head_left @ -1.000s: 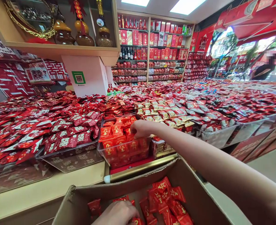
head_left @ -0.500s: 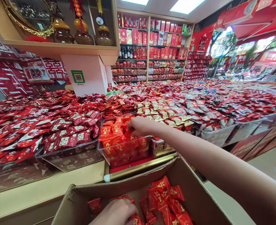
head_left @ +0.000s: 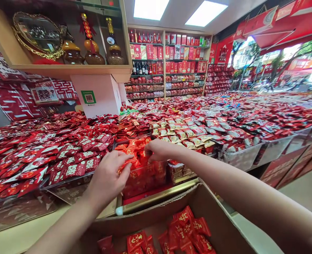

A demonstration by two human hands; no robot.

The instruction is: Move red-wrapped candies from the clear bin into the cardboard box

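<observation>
Small red packets with gold lettering (head_left: 136, 240) lie in the open cardboard box (head_left: 225, 211) below me. A clear plastic bin (head_left: 145, 180) on the counter holds matching red packets (head_left: 135, 144). My left hand (head_left: 107, 174) is at the bin's left front, thumb and fingers curved around a red packet (head_left: 121, 168), partly hidden by the hand. From the right, my right hand (head_left: 160, 150) reaches over the bin's right side. Its fingers are curled down among the packets, fingertips out of sight, so what they grip is hidden.
Bins of dark red packets (head_left: 73, 165) stand left, gold-and-white packets (head_left: 182, 132) right of the red bin. A white box with a QR code (head_left: 96, 95) rises behind, under an overhanging display cabinet (head_left: 71, 70). Stocked shelves (head_left: 166, 67) line the back wall.
My left hand has risen from the cardboard box to the plastic bin. My right hand stays at the bin, nearly in place. The view has tilted up slightly.
</observation>
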